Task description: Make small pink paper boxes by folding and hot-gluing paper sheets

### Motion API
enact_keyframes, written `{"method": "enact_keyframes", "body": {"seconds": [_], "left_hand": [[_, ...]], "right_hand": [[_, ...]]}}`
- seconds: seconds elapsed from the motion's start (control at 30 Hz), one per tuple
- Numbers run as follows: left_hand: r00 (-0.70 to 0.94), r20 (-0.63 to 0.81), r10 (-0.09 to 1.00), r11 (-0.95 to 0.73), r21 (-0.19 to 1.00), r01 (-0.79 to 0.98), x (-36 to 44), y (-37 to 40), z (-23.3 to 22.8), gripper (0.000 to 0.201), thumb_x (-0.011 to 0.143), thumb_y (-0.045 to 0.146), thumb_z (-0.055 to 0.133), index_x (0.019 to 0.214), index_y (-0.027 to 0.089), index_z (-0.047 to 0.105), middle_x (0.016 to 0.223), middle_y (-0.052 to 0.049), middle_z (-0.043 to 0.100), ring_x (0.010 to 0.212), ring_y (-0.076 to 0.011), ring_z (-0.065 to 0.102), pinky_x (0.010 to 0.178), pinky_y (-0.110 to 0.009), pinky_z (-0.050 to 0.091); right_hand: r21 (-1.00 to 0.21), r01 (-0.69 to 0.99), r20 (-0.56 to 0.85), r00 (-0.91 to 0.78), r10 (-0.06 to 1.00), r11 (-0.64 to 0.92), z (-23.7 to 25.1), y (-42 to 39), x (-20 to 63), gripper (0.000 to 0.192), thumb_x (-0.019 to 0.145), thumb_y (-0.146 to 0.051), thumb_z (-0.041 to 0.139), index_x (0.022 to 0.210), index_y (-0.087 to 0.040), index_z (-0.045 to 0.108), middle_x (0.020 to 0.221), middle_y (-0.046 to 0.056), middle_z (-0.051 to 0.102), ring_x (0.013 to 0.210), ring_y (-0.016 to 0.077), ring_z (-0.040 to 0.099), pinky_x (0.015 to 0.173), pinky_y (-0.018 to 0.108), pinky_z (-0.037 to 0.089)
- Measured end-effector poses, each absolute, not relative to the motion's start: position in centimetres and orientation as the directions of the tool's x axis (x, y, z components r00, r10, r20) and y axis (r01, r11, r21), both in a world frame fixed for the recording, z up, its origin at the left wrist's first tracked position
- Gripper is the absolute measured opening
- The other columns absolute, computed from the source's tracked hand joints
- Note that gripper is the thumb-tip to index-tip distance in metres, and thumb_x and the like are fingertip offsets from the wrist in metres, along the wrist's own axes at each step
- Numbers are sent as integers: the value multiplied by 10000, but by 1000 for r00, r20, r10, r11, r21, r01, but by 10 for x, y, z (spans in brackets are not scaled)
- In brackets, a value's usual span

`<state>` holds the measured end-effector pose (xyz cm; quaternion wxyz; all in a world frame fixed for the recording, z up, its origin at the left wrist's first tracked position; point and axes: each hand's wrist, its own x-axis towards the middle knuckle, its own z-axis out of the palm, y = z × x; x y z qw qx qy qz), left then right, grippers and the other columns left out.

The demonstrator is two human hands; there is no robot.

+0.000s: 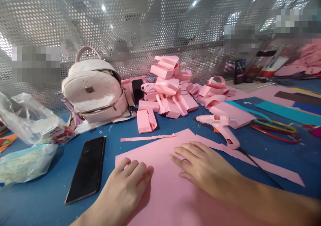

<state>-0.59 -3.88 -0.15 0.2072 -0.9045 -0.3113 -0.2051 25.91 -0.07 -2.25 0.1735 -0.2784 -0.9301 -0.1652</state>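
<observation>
A large sheet of pink paper (165, 199) lies on the blue table in front of me. My left hand (122, 185) rests on its left part with the fingers curled in; what is under them, if anything, is hidden. My right hand (200, 167) lies flat on the sheet, fingers stretched and a little apart, holding nothing. A thin pink paper strip (146, 138) touches the sheet's far edge. Along the right side runs a longer torn-edged strip (273, 171). Just beyond my right hand is a pink glue gun (225, 125), its cord trailing toward me.
Folded pink paper bags (170, 85) are heaped at the back. A pale backpack (97, 88) stands left of them, a black phone (86, 169) lying nearer. Plastic bags (27, 162) occupy the left edge. Coloured loops (278, 130) and blue card (288, 113) are at right.
</observation>
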Motion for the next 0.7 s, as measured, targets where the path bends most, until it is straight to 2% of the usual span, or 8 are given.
{"method": "enact_keyframes", "body": {"seconds": [0.2,0.3,0.37,0.43,0.53,0.6,0.63,0.7], "left_hand": [[770,421,480,-734,-288,615,-8,-40,-5,243,955,36,415,994,115,641,707,-22,628,586,-181,606,537,-336,414],[792,363,491,-726,-332,602,-7,-47,-11,241,911,41,421,1019,107,627,735,-35,612,609,-206,598,567,-363,438],[806,318,499,-716,-373,590,-6,-52,-14,263,889,38,429,1059,104,619,764,-41,613,628,-218,599,588,-377,454],[819,293,493,-711,-407,573,-5,-56,-16,302,879,34,441,1124,93,607,801,-54,633,650,-228,613,592,-378,461],[813,325,483,-711,-396,581,-5,-58,-15,415,885,28,451,1284,99,543,873,-78,676,680,-239,642,610,-372,473],[768,366,525,-715,-300,631,-7,-55,-13,426,912,41,453,1320,140,525,915,-83,688,700,-231,653,637,-361,484],[730,370,575,-718,-199,667,-10,-52,-11,379,933,63,457,1286,164,549,923,-77,685,711,-219,654,650,-348,488],[639,309,705,-695,118,709,-18,-46,-5,234,963,124,486,1145,199,611,910,-45,666,739,-186,643,675,-309,496]], "right_hand": [[287,630,337,-772,539,722,-19,1,283,224,937,-274,642,1140,-192,686,1085,85,726,975,294,626,858,449,453],[259,659,332,-748,575,706,-10,-1,289,197,950,-221,597,1110,-169,699,1067,103,722,981,300,627,851,444,463],[148,676,305,-725,617,721,0,-1,288,179,968,-213,563,1056,-188,717,1026,93,718,955,277,634,811,405,472],[-25,700,246,-688,683,714,10,1,282,180,980,-238,554,1003,-212,730,988,76,713,941,252,643,793,368,474],[-275,736,132,-608,783,618,22,8,269,150,936,-253,614,1048,-218,708,1041,64,711,980,244,648,799,334,462],[-388,762,35,-550,835,518,25,13,261,199,861,-232,676,1058,-207,669,1011,46,703,899,223,646,705,289,435],[-418,764,-3,-543,840,492,26,16,259,195,836,-228,688,1027,-204,659,958,30,695,834,204,637,651,268,410],[-444,746,-51,-574,818,496,27,20,255,104,816,-225,689,912,-201,657,844,-3,662,726,167,601,583,243,361]]}}
